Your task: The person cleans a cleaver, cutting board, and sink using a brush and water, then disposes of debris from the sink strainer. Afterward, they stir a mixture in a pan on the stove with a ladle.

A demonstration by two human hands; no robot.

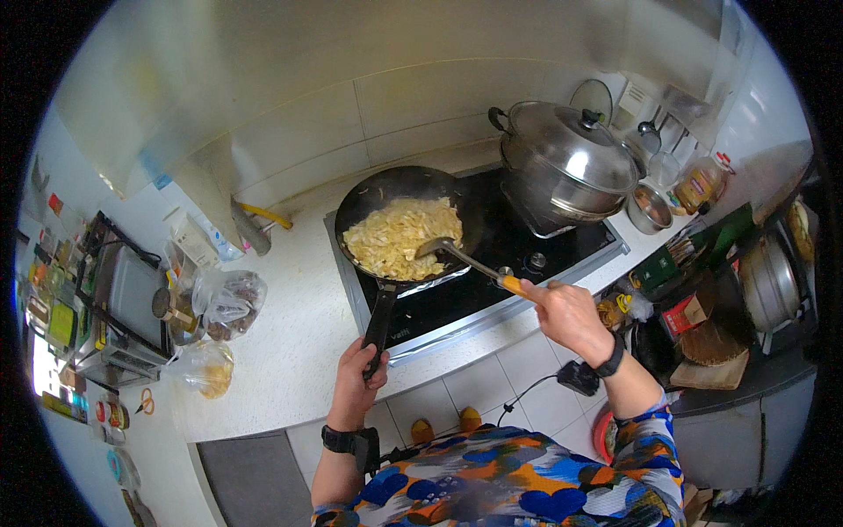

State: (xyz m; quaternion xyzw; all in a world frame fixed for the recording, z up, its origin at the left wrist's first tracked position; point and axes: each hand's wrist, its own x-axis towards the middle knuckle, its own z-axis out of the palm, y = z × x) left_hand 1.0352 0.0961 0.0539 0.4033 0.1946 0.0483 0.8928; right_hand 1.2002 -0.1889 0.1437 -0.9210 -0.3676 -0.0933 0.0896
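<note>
My left hand [360, 374] is closed around the black handle of a dark frying pan [431, 178], which sits over the left burner of a black glass gas stove [421, 321]. In the pan lies a heap of pale yellow shredded food [402, 230]; its exact kind cannot be told. My right hand [570, 317] grips the yellow handle of a metal spatula [477, 266], forefinger stretched along it. The spatula's blade rests in the food at the pan's right side. On the right burner stands a large steel steamer pot [560, 165] under a domed lid.
Plastic bags of food [230, 303] and a jar [172, 309] stand on the counter at left, near a toaster oven [125, 296] and orange scissors [146, 402]. Right of the pot are a steel bowl [651, 209] and an oil bottle [699, 186]. A cutting board [711, 372] lies lower right.
</note>
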